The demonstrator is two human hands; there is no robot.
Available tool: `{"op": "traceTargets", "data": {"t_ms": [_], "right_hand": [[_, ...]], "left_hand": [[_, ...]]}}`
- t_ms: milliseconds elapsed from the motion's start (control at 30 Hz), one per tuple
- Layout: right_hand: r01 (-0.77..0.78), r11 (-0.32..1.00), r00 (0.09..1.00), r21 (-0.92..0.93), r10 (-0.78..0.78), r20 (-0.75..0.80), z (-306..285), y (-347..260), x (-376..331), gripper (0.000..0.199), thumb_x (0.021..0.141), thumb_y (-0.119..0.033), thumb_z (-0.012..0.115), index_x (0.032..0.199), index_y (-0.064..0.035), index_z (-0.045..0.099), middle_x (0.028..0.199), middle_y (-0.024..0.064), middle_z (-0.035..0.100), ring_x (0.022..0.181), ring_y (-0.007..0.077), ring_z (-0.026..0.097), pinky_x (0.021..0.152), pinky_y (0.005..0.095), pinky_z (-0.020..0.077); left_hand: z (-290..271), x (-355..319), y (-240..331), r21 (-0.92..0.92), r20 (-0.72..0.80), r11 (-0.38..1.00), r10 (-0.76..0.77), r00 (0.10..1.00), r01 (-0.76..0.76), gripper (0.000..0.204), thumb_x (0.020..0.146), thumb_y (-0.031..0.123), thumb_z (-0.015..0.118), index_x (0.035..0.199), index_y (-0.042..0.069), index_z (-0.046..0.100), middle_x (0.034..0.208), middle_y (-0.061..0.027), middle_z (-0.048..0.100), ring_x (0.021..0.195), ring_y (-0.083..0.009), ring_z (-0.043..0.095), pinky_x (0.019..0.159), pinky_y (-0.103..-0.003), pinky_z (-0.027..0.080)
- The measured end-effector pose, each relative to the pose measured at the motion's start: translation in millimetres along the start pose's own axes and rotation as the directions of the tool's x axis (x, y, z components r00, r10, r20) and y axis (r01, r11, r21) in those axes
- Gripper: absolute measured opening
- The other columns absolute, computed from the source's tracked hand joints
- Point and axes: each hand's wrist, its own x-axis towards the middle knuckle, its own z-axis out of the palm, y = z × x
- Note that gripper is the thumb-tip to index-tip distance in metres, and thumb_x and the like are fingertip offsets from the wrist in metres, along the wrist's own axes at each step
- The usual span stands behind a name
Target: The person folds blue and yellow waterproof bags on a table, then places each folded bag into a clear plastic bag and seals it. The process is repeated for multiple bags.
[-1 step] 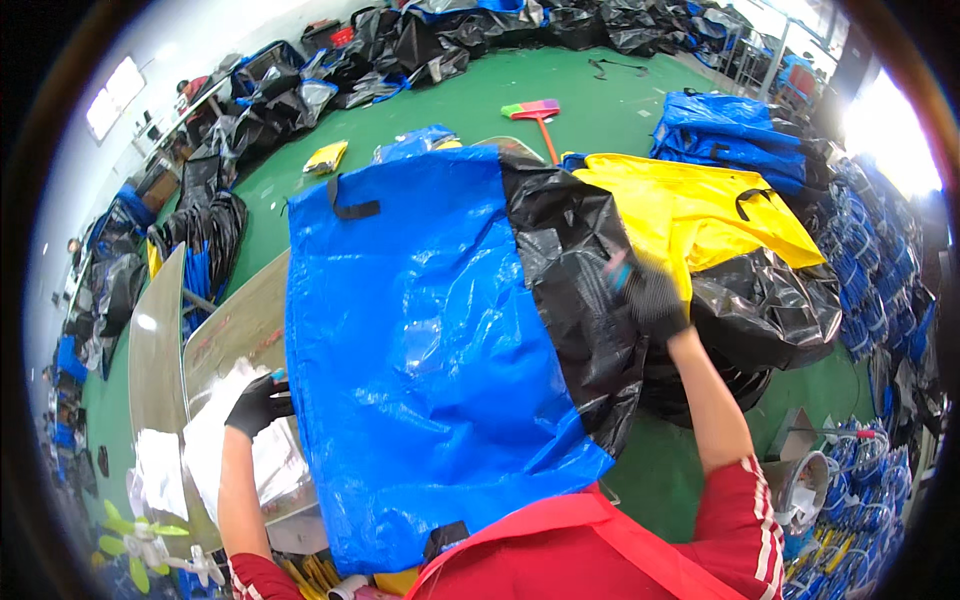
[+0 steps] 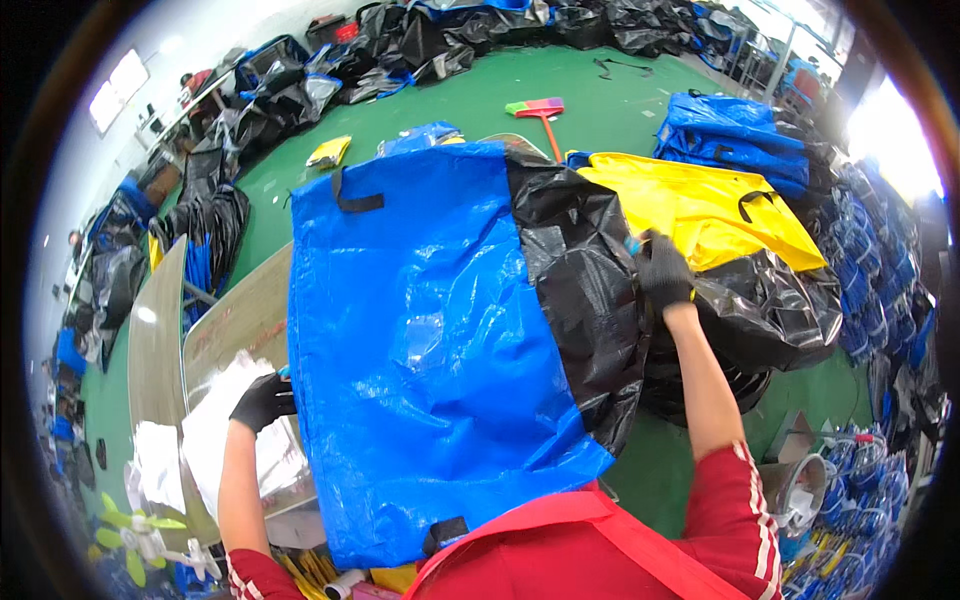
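Observation:
A large blue bag of shiny woven plastic lies spread out in front of me, with a black section along its right side and short black straps at its top and bottom. My left hand, in a black glove, closes on the bag's left edge; a bit of light blue shows at its fingertips. Over the right border of the black section is my right hand, gloved too, its fingers curled. Something small and teal pokes out of them, too little to name. Right behind that hand lies a yellow bag with a black lower part.
Folded blue bags are stacked at the far right. A broom lies on the green floor. Bundled blue packs line the right side. At the lower left are a small fan and white sheets.
My right hand, smeared by motion before, now shows clearly and sits slightly farther away and to the right. The left hand keeps its place at the blue bag's edge.

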Motion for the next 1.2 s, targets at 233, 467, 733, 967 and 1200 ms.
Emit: {"op": "traceTargets", "data": {"t_ms": [233,467,733,967,1200], "right_hand": [[-0.299,0.831,0.908,-0.469,0.097,-0.407,16.3,69.3,90.6,0.043,0.090,-0.040,0.061,0.111,-0.0038,0.067,0.082,0.0170,0.069,0.076,0.0357,0.065,0.077,0.0406,0.0521],[-0.408,0.536,0.905,-0.739,0.129,-0.405,-16.5,68.5,74.0,0.046,0.087,-0.044,0.061,0.107,-0.0036,0.066,0.100,0.0203,0.067,0.092,0.0362,0.064,0.081,0.0457,0.0493],[0.469,0.409,0.832,-0.783,-0.503,0.235,88.7,21.4,139.3,0.052,0.081,-0.033,0.067,0.127,-0.0121,0.058,0.127,0.0165,0.057,0.123,0.0357,0.047,0.108,0.0484,0.0313],[0.368,0.634,0.755,-0.680,-0.631,-0.179,17.6,31.0,239.6,0.025,0.083,-0.020,0.063,0.098,-0.0004,0.064,0.093,0.0198,0.067,0.093,0.0370,0.064,0.082,0.0416,0.0501],[-0.030,0.908,0.969,0.417,0.128,-0.211,3.5,129.6,66.3,0.046,0.092,-0.033,0.060,0.129,-0.0063,0.057,0.129,0.0140,0.058,0.121,0.0254,0.053,0.102,0.0348,0.0424]], "left_hand": [[33.6,64.2,-42.6,0.504,-0.593,0.860,0.274,0.757,0.084,0.054,0.088,0.044,0.063,0.118,-0.001,0.063,0.110,-0.0218,0.067,0.096,-0.0331,0.064,0.086,-0.043,0.048],[7.2,9.6,-63.3,0.715,-0.678,0.592,0.460,0.573,0.371,0.057,0.090,0.041,0.058,0.129,-0.001,0.054,0.116,-0.0254,0.063,0.108,-0.0388,0.061,0.092,-0.046,0.047],[247.1,80.0,3.8,0.953,0.263,-0.126,0.793,0.549,-0.275,0.068,0.086,0.054,0.057,0.142,0.019,0.045,0.153,-0.0160,0.032,0.144,-0.0378,0.021,0.115,-0.062,0.006],[272.0,102.8,-6.8,0.969,0.176,0.006,0.683,0.709,-0.247,0.072,0.086,0.065,0.050,0.143,0.022,0.043,0.153,-0.0124,0.033,0.144,-0.0379,0.022,0.115,-0.063,0.001],[274.6,108.0,-9.5,0.970,0.141,0.040,0.706,0.694,-0.238,0.073,0.083,0.063,0.055,0.143,0.023,0.044,0.155,-0.0124,0.029,0.145,-0.0396,0.018,0.114,-0.063,-0.002]]}}
